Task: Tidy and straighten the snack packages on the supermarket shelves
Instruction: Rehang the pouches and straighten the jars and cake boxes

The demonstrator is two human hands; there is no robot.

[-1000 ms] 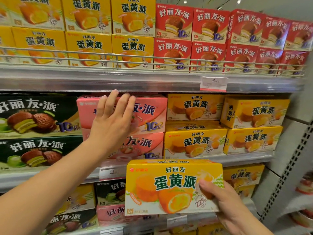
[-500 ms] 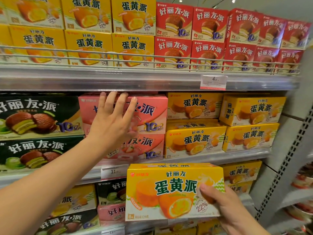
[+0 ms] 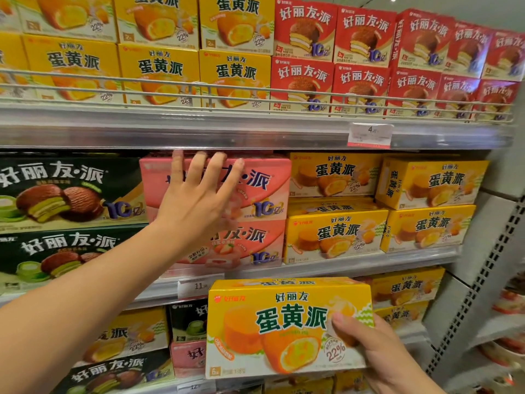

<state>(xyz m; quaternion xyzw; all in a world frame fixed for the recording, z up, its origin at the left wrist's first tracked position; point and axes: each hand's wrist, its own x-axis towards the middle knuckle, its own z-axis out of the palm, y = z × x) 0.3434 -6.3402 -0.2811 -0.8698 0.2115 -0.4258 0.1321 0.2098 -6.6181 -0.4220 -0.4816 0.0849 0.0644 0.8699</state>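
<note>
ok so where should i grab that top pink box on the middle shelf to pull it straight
Take the top pink box by its right end, coming in from the front. That short end sits proud of the yellow box beside it, so a thumb on the face and fingers round the corner should fit. The left hand lies flat on its face with straight fingers, and little gap shows above the box.

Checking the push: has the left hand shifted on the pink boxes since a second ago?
Yes. The left hand slid right across the upper pink cardboard box, toward the yellow boxes.
</note>
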